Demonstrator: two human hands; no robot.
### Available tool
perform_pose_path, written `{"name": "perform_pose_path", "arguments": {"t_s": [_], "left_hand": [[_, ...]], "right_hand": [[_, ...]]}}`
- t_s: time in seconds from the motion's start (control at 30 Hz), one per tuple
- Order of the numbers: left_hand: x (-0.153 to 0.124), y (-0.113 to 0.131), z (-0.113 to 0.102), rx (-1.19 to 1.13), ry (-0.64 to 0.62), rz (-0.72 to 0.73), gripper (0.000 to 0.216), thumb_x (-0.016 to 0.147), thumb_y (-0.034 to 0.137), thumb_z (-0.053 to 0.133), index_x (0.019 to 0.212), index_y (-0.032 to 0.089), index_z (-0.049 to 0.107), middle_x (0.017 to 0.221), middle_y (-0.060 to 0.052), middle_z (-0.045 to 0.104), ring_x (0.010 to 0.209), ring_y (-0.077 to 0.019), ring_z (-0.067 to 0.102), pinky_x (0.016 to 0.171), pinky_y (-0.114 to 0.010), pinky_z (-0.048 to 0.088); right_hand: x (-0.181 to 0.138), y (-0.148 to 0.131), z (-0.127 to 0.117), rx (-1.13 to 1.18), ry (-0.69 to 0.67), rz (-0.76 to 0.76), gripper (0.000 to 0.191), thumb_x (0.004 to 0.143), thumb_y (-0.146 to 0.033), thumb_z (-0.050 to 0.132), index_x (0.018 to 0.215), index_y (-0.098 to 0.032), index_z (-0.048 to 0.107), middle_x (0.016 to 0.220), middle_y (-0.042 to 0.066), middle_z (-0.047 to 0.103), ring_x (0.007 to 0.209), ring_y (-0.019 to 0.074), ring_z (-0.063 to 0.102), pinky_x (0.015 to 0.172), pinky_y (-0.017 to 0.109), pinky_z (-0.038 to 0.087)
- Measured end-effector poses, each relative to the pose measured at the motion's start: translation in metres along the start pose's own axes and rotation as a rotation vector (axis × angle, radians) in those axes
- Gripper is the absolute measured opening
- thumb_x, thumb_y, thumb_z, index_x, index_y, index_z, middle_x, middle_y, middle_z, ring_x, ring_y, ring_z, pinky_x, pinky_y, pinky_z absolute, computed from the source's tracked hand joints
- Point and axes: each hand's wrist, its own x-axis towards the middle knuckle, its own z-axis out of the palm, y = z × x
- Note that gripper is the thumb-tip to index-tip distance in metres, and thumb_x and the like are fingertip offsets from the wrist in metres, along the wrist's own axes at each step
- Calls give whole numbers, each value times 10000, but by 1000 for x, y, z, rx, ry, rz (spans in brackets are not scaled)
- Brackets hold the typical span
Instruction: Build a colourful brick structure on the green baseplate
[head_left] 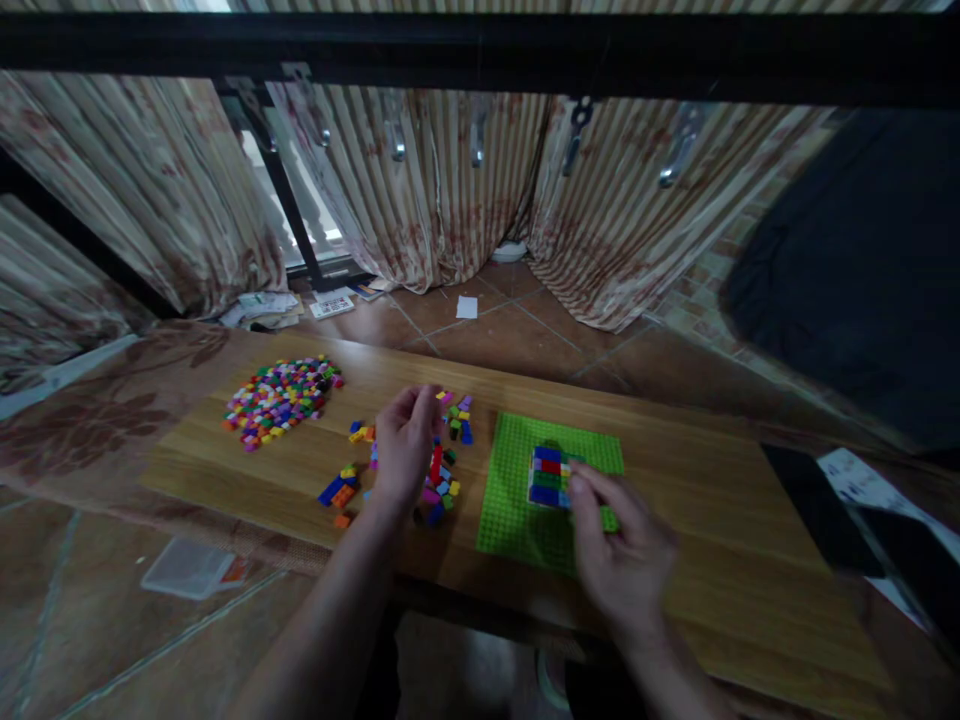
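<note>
Above a loose group of toy building bricks on the wooden tabletop, my left hand is closed in a pinch. Whatever it holds, if anything, is hidden by the fingers. My right hand is closed at the right edge of a small brick build, thumb and forefinger touching it. Blue, red, green and white bricks make up this build, and part of it is behind the fingers. It sits on a bright green studded baseplate. A light green brick shows beside the right fingers.
A large heap of mixed small bricks lies at the table's far left. Blue and orange bricks lie nearer. Dark flat objects are at the right. A clear plastic box sits on the floor; striped curtains hang beyond.
</note>
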Motion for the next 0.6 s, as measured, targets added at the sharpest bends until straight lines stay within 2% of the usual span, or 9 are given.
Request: {"name": "perform_pose_path", "arguments": {"t_s": [0.13, 0.23, 0.43, 0.6], "left_hand": [[9, 10, -17, -202, 101, -84, 281, 706, 366, 714, 827, 120, 655, 632, 26, 577, 500, -46, 490, 476, -149, 384], [11, 14, -27, -314, 119, -164, 265, 689, 321, 717, 843, 119, 643, 627, 38, 563, 489, -37, 490, 481, -145, 391], [14, 18, -42, -437, 150, -269, 177, 716, 247, 680, 828, 119, 629, 614, 47, 546, 467, -26, 474, 481, -147, 399], [16, 22, -50, -475, 180, -289, 142, 726, 221, 666, 819, 122, 624, 612, 49, 540, 461, -23, 470, 478, -148, 403]], "right_hand": [[-21, -31, 31, 128, -418, -238, 206, 910, -148, 516, 1015, -199, 686, 787, 36, 706, 698, 141, 652, 651, 250, 511], [-31, -40, 49, 138, -589, -272, 227, 927, -155, 477, 972, -215, 691, 798, 37, 700, 712, 149, 648, 670, 264, 507], [-28, -24, 65, 21, -492, -84, 209, 919, -186, 470, 954, -207, 675, 816, 45, 694, 733, 167, 659, 685, 278, 507], [-25, -20, 73, -14, -529, -27, 198, 909, -198, 470, 973, -199, 658, 881, 56, 686, 786, 177, 658, 733, 293, 504]]}}
